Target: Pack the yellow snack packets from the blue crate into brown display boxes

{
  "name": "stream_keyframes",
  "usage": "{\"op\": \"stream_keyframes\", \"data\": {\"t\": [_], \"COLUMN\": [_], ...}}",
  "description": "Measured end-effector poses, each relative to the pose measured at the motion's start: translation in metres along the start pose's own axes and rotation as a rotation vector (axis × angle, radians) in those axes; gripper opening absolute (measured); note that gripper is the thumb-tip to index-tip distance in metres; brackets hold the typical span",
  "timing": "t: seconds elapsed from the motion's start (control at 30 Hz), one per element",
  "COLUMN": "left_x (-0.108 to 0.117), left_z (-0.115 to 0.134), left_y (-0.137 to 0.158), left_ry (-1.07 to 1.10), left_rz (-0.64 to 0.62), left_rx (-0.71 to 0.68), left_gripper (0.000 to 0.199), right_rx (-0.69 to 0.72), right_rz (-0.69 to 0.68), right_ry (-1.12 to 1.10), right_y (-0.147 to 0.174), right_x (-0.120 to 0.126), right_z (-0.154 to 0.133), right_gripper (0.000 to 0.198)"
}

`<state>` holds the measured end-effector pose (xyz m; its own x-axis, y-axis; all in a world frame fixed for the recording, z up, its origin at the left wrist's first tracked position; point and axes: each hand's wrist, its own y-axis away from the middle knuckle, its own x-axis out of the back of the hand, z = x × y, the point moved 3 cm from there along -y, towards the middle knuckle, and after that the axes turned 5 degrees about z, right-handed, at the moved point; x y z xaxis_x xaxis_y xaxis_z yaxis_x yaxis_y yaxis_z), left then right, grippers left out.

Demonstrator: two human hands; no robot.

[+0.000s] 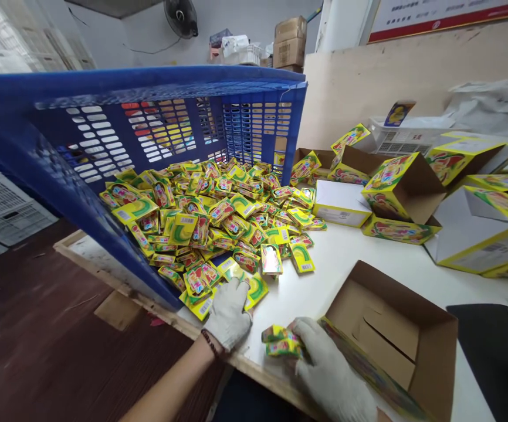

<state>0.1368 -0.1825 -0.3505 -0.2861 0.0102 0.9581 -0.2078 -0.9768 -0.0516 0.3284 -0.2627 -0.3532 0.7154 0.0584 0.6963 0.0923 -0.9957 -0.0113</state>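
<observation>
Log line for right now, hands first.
left hand: touching loose packs; right hand: holding other packs; open carton: beside right hand; blue crate: packs heaped at opening

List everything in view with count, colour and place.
Crate: one, blue, tipped over, left
Small boxes: many, yellow, in and before crate
Open carton: one, brown inside, front right
Other cartons: several, yellow and white, back right
Table: one, white, underneath
Baskets: several, white, left and back
Fan: one, dark, top
Sign: one, red and white, top right
Stacked boxes: at least two, brown, top
Unclear object: one, black, right edge
Left hand: one, white glove, touching boxes
Right hand: one, white glove, holding boxes
</observation>
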Motion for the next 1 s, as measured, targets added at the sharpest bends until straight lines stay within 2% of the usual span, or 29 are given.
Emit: {"op": "stream_keyframes", "data": {"t": [0.03,0.1,0.13,0.17,0.23,0.33,0.43,0.53,0.63,0.7,0.8,0.93,1.0], "left_x": [-0.001,-0.002,-0.002,0.0,0.009,0.028,0.033,0.026,0.016,0.011,0.008,0.012,0.02], "left_z": [0.0,0.002,0.004,0.004,0.001,-0.014,-0.03,-0.036,-0.029,-0.023,-0.014,0.002,0.007], "left_y": [0.002,0.009,0.012,0.012,0.004,-0.026,-0.056,-0.072,-0.071,-0.066,-0.059,-0.038,-0.023], "left_ry": [0.119,0.373,0.44,0.419,0.184,-0.174,-0.255,-0.264,-0.226,-0.201,-0.171,-0.075,-0.031], "left_rz": [-0.039,-0.203,-0.295,-0.351,-0.325,-0.151,-0.155,-0.198,-0.224,-0.219,-0.2,-0.29,-0.334], "left_rx": [-0.031,-0.107,-0.147,-0.185,-0.231,-0.224,-0.247,-0.326,-0.415,-0.444,-0.431,-0.45,-0.451], "left_gripper": [0.035,0.03,0.032,0.038,0.046,0.025,0.048,0.04,0.024,0.027,0.043,0.027,0.03], "right_rx": [0.126,0.333,0.373,0.365,0.266,0.18,0.209,0.195,0.26,0.339,0.391,0.454,0.445], "right_rz": [0.004,-0.004,-0.025,-0.058,-0.132,-0.202,-0.229,-0.24,-0.151,-0.1,-0.113,-0.12,-0.124], "right_ry": [0.062,0.176,0.219,0.248,0.268,0.235,0.207,0.246,0.298,0.343,0.379,0.371,0.329], "right_y": [0.001,0.001,0.0,-0.003,-0.009,-0.017,-0.023,-0.025,-0.022,-0.019,-0.018,-0.021,-0.022], "right_x": [-0.001,-0.005,-0.007,-0.01,-0.013,-0.019,-0.026,-0.033,-0.035,-0.036,-0.038,-0.032,-0.027], "right_z": [-0.003,-0.009,-0.01,-0.011,-0.01,-0.014,-0.022,-0.024,-0.022,-0.019,-0.013,-0.02,-0.026], "right_gripper": [0.041,0.048,0.049,0.048,0.039,0.036,0.051,0.04,0.038,0.043,0.044,0.051,0.05]}}
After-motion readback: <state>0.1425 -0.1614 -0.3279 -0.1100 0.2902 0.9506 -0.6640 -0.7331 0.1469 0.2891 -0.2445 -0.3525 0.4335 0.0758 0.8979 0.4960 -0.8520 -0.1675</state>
